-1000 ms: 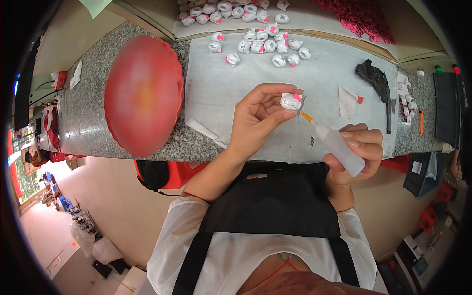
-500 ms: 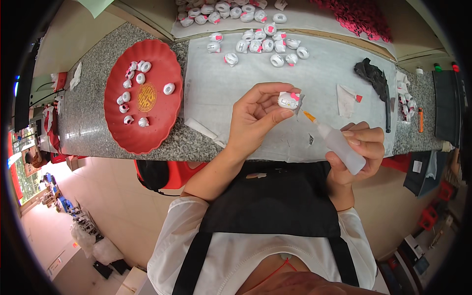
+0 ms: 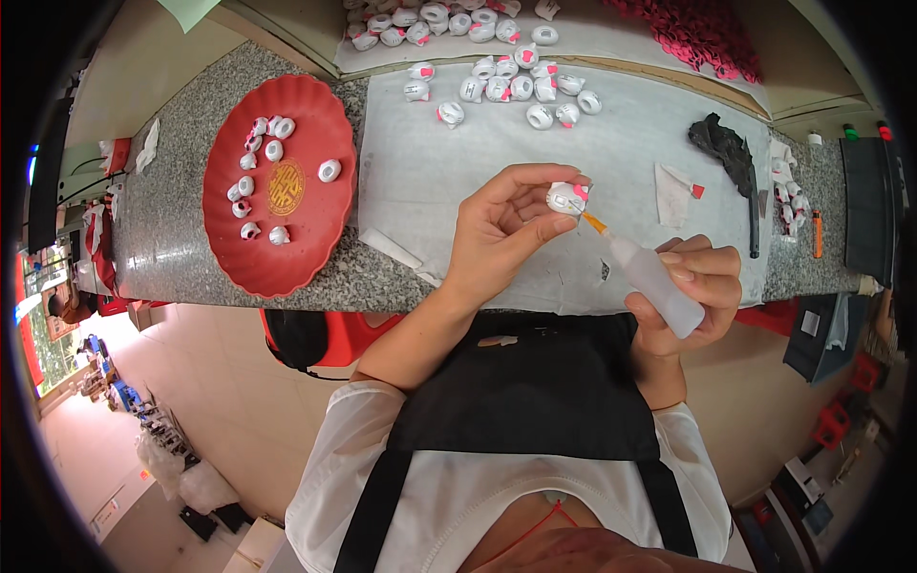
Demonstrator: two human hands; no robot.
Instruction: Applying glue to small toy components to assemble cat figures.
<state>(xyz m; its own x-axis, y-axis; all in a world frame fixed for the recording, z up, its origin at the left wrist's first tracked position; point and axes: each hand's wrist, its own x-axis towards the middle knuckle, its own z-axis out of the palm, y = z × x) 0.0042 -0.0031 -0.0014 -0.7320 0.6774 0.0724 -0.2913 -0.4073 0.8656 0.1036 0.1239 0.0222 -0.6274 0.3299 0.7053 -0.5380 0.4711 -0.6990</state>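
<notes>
Above the white sheet, my left hand (image 3: 511, 224) pinches a small white cat-head figure (image 3: 565, 199) with a pink bow, between thumb and fingers. Wrapped in my right hand (image 3: 695, 291) is a translucent squeeze bottle (image 3: 659, 286) with a thin orange nozzle (image 3: 594, 223). The nozzle points up and left, its tip at the lower right of the figure. Whether the tip touches the figure or any liquid comes out, I cannot tell. More white cat-head pieces (image 3: 521, 88) with pink bows lie on the far part of the sheet.
At left stands a red scalloped tray (image 3: 325, 215) holding several white pieces. A shelf behind carries more white heads (image 3: 435, 13) and a heap of pink pieces (image 3: 702, 33). To the right lie a crumpled black cloth (image 3: 723, 153), a white paper scrap (image 3: 672, 196) and an orange stick (image 3: 818, 234).
The nozzle tip has come closer to the figure, with the bottle shifted slightly left. My left hand has moved a little right and turned the figure slightly.
</notes>
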